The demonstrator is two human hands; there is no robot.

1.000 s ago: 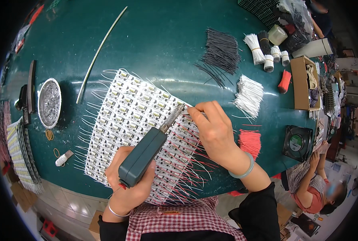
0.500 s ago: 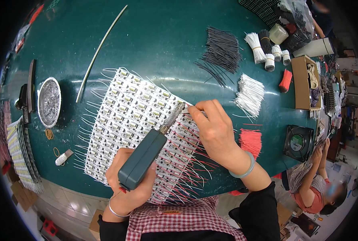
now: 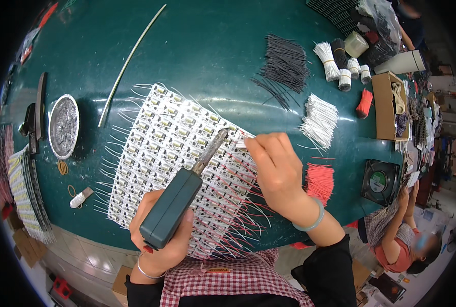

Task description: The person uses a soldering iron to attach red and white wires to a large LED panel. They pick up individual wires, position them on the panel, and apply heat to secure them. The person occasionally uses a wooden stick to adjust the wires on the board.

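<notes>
My left hand (image 3: 159,236) is closed round the dark green body of a soldering gun (image 3: 171,207). Its greyish, coated tip (image 3: 223,134) points up and right over a panel of white LED circuit boards (image 3: 156,148). White wires stick out along the panel's left side, and red and white wires (image 3: 238,220) fringe its right side. At the upper right edge of the panel, my right hand (image 3: 279,169) pinches a few short white wires (image 3: 241,145) between thumb and forefinger. The iron's tip sits just left of those wires; whether it touches a board I cannot tell.
Beyond my right hand lie piles of black wires (image 3: 285,61), white wires (image 3: 320,120) and red wires (image 3: 319,181). A cardboard box (image 3: 384,107) and a black fan (image 3: 379,180) stand farther right. A foil-like oval dish (image 3: 64,125) is at left. Another person (image 3: 404,240) works at right.
The soldering gun has shifted slightly down and left, its tip drawing away from my right hand. My right hand has moved a little right and down, and the white wires in its fingers now show.
</notes>
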